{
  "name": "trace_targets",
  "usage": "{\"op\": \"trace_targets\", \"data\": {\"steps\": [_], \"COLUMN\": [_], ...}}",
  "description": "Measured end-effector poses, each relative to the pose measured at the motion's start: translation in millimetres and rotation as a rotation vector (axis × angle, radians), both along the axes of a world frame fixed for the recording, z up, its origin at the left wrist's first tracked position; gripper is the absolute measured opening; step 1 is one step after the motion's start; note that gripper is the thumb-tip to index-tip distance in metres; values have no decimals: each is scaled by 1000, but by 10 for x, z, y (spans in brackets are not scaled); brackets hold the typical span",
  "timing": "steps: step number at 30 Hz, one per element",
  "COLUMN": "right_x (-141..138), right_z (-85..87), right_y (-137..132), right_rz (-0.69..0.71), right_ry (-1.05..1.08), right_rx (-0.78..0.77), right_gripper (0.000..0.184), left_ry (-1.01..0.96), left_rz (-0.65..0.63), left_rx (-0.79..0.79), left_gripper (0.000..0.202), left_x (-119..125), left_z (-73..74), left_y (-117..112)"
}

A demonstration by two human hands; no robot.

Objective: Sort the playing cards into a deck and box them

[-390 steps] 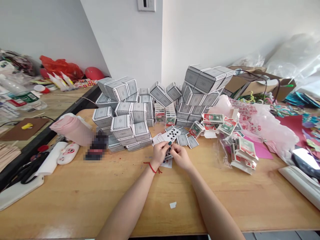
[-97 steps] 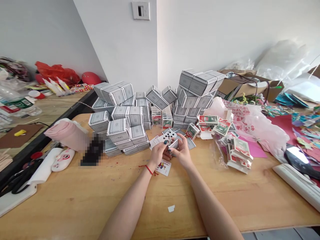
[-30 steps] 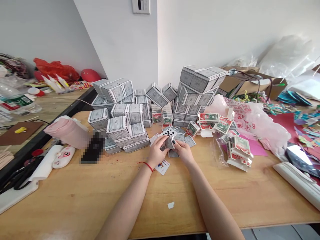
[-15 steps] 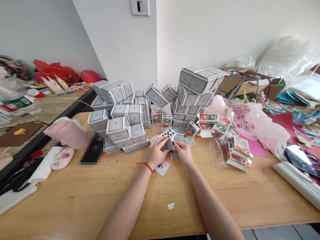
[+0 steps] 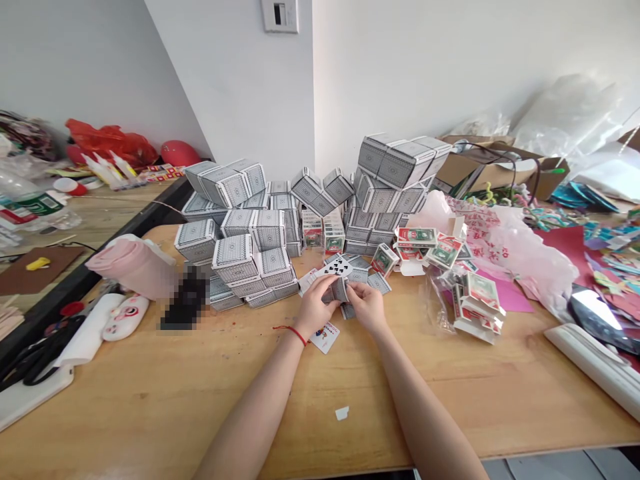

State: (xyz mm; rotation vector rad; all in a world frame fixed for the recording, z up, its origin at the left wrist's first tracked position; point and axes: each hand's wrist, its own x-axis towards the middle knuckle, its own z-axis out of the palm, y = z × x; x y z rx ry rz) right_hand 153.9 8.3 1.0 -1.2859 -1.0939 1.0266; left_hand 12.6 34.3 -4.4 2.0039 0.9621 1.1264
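Over the middle of the table, my left hand (image 5: pixel 317 301) and my right hand (image 5: pixel 367 304) meet at a grey-backed playing card (image 5: pixel 340 290), which looks bent. Fingers of both hands pinch it from either side. Just beyond them lies a spade card (image 5: pixel 337 267), face up, among several scattered grey-backed cards (image 5: pixel 378 283). A face-up picture card (image 5: pixel 325 338) rests below my left wrist, which wears a red string. Folded card boxes are stacked behind in a left pile (image 5: pixel 253 227) and a right pile (image 5: pixel 395 177).
Card packs (image 5: pixel 477 300) and thin clear plastic lie to the right, near a white plastic bag (image 5: pixel 520 243). On the left are a pink roll (image 5: pixel 130 263), a white mouse-shaped object (image 5: pixel 126 317) and black-handled scissors (image 5: pixel 50 350). A paper scrap (image 5: pixel 342 413) sits near the front edge.
My right fingertips have shifted slightly along the card's edge. Both hands stay in nearly the same spot, and the piles have not moved.
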Motion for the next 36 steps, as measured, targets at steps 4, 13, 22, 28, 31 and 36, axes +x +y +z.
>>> {"op": "trace_targets", "data": {"steps": [4, 13, 22, 28, 31, 36], "right_x": [9, 56, 65, 48, 27, -42], "right_z": [-13, 1, -50, -96, -71, -22], "right_y": [0, 40, 31, 27, 23, -2], "right_rz": [-62, 52, -35, -126, -140, 0], "right_ry": [-55, 240, -12, -145, -106, 5], "right_rx": [3, -99, -43, -37, -23, 85], "right_gripper": [31, 31, 33, 33, 35, 34], "left_ry": [6, -38, -5, -2, 13, -18], "left_rz": [4, 68, 87, 84, 105, 205], "left_rx": [28, 43, 86, 67, 99, 93], "left_gripper": [54, 53, 52, 54, 53, 50], "left_x": [1, 18, 15, 20, 22, 28], "left_z": [5, 46, 41, 34, 34, -4], "left_y": [-2, -35, -27, -25, -17, 5]}}
